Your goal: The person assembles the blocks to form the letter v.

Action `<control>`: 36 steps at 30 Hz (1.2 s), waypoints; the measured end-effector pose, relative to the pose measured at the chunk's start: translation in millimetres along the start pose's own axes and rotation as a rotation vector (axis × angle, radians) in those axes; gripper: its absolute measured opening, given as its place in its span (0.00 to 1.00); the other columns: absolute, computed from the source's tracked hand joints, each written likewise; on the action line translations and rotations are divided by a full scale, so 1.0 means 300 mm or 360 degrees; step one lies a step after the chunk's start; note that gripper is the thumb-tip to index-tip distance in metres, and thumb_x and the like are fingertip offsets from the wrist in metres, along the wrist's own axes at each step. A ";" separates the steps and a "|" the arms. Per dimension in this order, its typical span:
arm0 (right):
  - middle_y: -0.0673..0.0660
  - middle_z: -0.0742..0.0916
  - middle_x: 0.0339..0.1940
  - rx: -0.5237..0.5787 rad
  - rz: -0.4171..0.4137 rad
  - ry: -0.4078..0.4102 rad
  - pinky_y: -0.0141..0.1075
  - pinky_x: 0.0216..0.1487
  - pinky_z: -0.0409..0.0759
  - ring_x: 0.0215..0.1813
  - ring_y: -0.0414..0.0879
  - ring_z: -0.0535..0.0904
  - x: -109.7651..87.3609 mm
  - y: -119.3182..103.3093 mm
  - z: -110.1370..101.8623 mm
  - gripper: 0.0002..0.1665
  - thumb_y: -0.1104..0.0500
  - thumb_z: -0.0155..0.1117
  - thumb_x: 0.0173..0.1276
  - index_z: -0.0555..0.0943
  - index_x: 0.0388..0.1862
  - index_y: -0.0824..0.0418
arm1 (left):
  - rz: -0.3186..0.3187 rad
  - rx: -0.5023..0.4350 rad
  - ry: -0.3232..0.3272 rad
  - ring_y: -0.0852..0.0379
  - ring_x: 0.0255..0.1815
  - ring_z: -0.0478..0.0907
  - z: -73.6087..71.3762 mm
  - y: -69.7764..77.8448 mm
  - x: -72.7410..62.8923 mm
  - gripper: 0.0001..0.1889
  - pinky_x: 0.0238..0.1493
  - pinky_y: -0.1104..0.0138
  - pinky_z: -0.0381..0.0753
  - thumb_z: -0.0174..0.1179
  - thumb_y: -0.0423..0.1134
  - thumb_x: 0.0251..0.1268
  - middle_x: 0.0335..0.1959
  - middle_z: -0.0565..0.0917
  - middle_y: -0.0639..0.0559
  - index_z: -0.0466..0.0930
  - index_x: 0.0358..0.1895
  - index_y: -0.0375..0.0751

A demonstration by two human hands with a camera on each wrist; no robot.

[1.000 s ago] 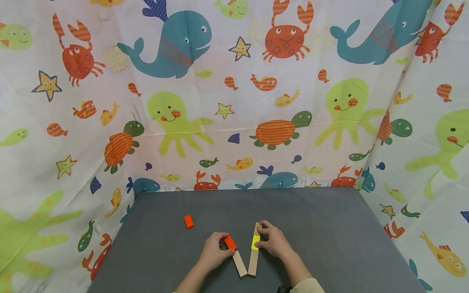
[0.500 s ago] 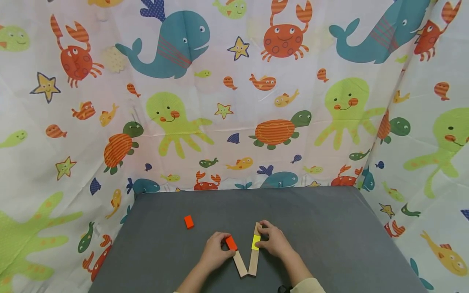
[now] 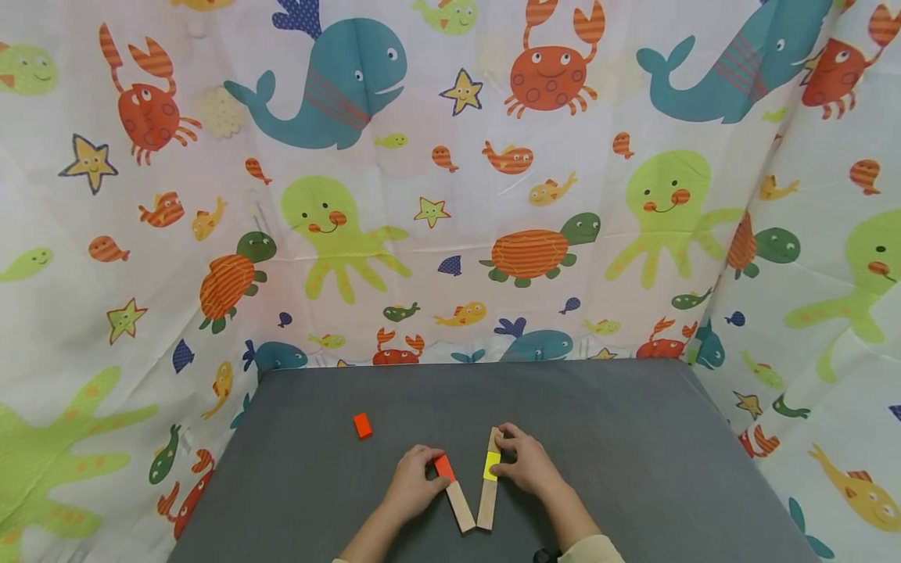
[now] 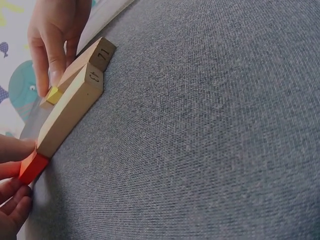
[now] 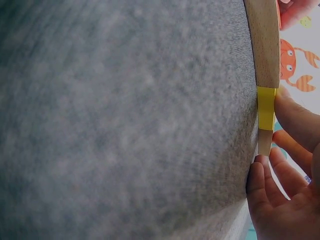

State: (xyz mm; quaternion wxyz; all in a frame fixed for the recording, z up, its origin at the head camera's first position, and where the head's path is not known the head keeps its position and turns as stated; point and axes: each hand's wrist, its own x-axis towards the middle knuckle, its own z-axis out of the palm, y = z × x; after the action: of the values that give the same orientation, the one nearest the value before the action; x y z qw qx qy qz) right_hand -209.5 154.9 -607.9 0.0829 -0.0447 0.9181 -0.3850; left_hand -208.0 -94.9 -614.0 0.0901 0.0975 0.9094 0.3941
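Note:
Two rows of wooden blocks form a V on the grey cloth, meeting at the near end. The left row has a plain block (image 3: 461,508), numbered 43 in the left wrist view, with an orange-red block (image 3: 444,467) at its far end. My left hand (image 3: 411,483) pinches that orange-red block between thumb and fingers. In the right row, a plain block (image 3: 486,505) numbered 71 is followed by a yellow block (image 3: 491,467) and a short plain block (image 3: 494,440). My right hand (image 3: 528,463) holds this row's far end, thumb at the yellow block, fingers at the short plain one.
Another orange-red block (image 3: 362,426) lies by itself farther back on the left. The grey cloth-covered table (image 3: 612,422) ends at a white curtain (image 3: 450,258) printed with sea animals, which hangs behind and along both sides.

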 end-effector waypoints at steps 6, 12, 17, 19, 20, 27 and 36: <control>0.55 0.72 0.75 -0.0007 0.0013 -0.0002 0.63 0.66 0.71 0.73 0.66 0.68 0.005 0.005 0.004 0.39 0.55 0.80 0.56 0.79 0.67 0.60 | 0.0046 0.0046 0.0025 0.44 0.55 0.77 0.008 0.000 0.001 0.23 0.58 0.44 0.76 0.74 0.40 0.56 0.50 0.81 0.48 0.84 0.56 0.39; 0.56 0.72 0.76 0.0005 0.0024 0.0000 0.62 0.67 0.70 0.73 0.65 0.68 0.005 0.002 -0.001 0.39 0.55 0.80 0.56 0.79 0.68 0.60 | 0.0037 0.0050 0.0030 0.44 0.55 0.77 0.014 0.005 0.003 0.22 0.58 0.44 0.75 0.74 0.40 0.56 0.50 0.81 0.47 0.84 0.55 0.39; 0.57 0.72 0.76 0.0004 0.0005 0.0007 0.62 0.67 0.70 0.73 0.66 0.68 0.002 -0.001 -0.007 0.39 0.55 0.80 0.57 0.79 0.67 0.61 | 0.0040 0.0018 0.0025 0.45 0.54 0.77 0.010 0.011 0.001 0.22 0.57 0.45 0.77 0.72 0.40 0.58 0.50 0.81 0.48 0.84 0.56 0.38; 0.57 0.72 0.76 -0.0001 -0.0002 0.0012 0.62 0.66 0.70 0.73 0.66 0.68 0.001 -0.003 -0.006 0.39 0.55 0.80 0.57 0.79 0.67 0.61 | 0.0050 -0.0005 0.0029 0.48 0.52 0.78 0.006 0.010 0.000 0.21 0.55 0.48 0.78 0.72 0.40 0.59 0.50 0.81 0.49 0.84 0.56 0.38; 0.57 0.72 0.76 -0.0002 -0.0001 0.0012 0.62 0.67 0.70 0.73 0.66 0.68 0.000 -0.005 -0.006 0.39 0.55 0.80 0.57 0.79 0.67 0.61 | 0.0059 -0.0015 0.0033 0.49 0.51 0.78 0.004 0.008 0.000 0.21 0.53 0.50 0.79 0.72 0.39 0.59 0.49 0.81 0.49 0.84 0.56 0.38; 0.57 0.71 0.76 -0.0015 -0.0002 0.0009 0.63 0.66 0.70 0.73 0.67 0.67 -0.001 -0.006 -0.006 0.39 0.56 0.80 0.56 0.78 0.67 0.61 | 0.0159 -0.0024 0.0111 0.53 0.45 0.79 -0.016 -0.010 -0.005 0.20 0.45 0.60 0.80 0.72 0.40 0.59 0.46 0.81 0.50 0.84 0.55 0.38; 0.56 0.73 0.75 -0.0036 0.0020 0.0011 0.63 0.66 0.70 0.73 0.66 0.68 0.008 -0.001 -0.004 0.39 0.55 0.81 0.55 0.80 0.66 0.60 | 0.0142 -0.0101 0.0221 0.50 0.48 0.79 -0.039 -0.026 0.004 0.21 0.47 0.60 0.81 0.72 0.40 0.59 0.46 0.82 0.48 0.84 0.55 0.38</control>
State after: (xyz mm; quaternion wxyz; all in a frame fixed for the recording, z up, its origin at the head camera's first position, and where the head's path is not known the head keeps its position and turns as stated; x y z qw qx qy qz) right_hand -212.1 155.3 -607.1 0.0816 -0.0384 0.9230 -0.3742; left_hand -212.7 -108.0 -612.2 0.0121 0.1075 0.8953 0.4321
